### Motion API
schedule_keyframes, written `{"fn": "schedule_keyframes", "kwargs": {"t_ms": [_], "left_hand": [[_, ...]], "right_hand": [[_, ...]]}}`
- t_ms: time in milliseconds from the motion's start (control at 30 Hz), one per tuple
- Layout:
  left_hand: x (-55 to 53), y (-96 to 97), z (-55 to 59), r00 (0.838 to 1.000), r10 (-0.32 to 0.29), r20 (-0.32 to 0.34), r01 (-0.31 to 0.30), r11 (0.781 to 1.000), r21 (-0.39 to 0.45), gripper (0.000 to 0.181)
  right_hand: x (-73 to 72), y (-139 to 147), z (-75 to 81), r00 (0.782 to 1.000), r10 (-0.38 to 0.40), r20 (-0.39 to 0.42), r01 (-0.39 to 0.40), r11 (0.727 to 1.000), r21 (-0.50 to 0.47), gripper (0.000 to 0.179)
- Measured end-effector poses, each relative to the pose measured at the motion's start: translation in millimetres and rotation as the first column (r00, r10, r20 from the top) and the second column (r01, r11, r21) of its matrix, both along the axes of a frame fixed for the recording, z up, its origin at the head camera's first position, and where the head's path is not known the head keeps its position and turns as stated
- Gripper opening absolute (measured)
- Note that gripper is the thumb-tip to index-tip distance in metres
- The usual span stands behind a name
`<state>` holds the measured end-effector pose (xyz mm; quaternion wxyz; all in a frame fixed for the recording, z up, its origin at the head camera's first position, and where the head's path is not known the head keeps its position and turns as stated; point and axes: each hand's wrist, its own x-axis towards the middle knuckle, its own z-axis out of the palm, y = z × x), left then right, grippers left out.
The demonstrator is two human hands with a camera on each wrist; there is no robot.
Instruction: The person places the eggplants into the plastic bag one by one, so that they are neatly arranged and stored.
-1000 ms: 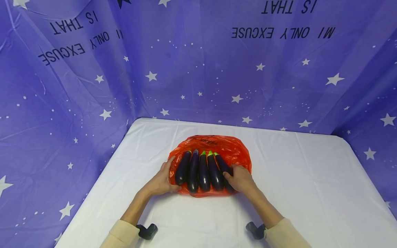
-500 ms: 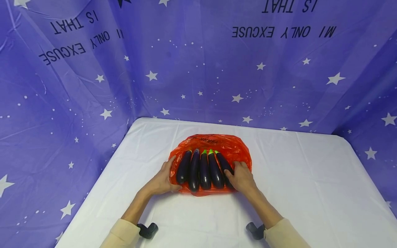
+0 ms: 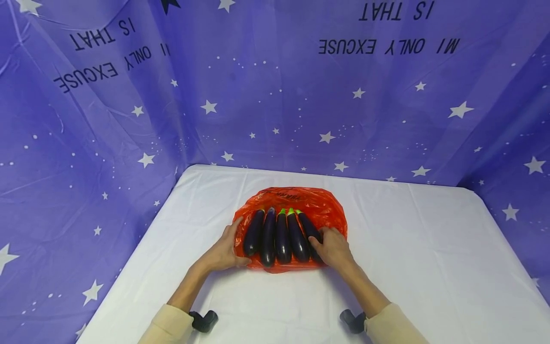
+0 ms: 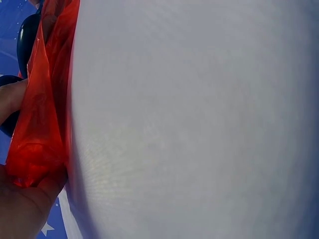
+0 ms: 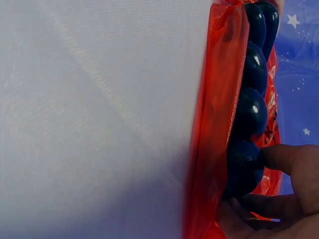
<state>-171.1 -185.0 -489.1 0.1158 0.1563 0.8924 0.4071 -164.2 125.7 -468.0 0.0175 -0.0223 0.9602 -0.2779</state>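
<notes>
Several dark purple eggplants (image 3: pixel 282 239) lie side by side in the mouth of a red plastic bag (image 3: pixel 318 198), their green stem ends pointing away. My left hand (image 3: pixel 223 248) grips the bag's left end, with its thumb at the front and its fingers along the side. In the left wrist view, the red plastic (image 4: pixel 37 124) stands up between thumb and fingers. My right hand (image 3: pixel 336 248) holds the rightmost eggplant (image 3: pixel 307 227). In the right wrist view, its thumb (image 5: pixel 281 158) presses that eggplant from above, with fingers low against its side and partly hidden.
A white cloth (image 3: pixel 412 248) covers the table under the bag. Purple curtains with white stars (image 3: pixel 275 86) and black lettering stand behind and at both sides. A black wrist mount (image 3: pixel 204 321) shows at the left sleeve, and another mount (image 3: pixel 353 321) at the right.
Both hands, the bag and the eggplants keep nearly the same places. The right fingers shift slightly on the rightmost eggplant, and the whole head view sways a little.
</notes>
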Motion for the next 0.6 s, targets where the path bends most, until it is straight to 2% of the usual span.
{"fn": "schedule_keyframes", "kwargs": {"t_ms": [200, 433, 600], "left_hand": [[-0.6, -1.9, 1.0, 1.000, -0.002, -0.004, 0.002, 1.000, -0.002, 0.116], [-0.9, -0.9, 0.4, 1.000, 0.012, 0.029, -0.012, 1.000, 0.000, 0.116], [1.4, -1.2, 4.5, 1.000, 0.004, 0.029, -0.004, 1.000, -0.016, 0.116]], "right_hand": [[-2.8, -2.4, -0.6, 1.000, 0.003, 0.006, -0.003, 1.000, 0.001, 0.039], [-2.4, -1.3, 1.2, 1.000, -0.006, 0.004, 0.006, 1.000, -0.003, 0.038], [2.4, 3.1, 13.0, 1.000, -0.012, 0.005, 0.012, 0.999, -0.030, 0.040]]}}
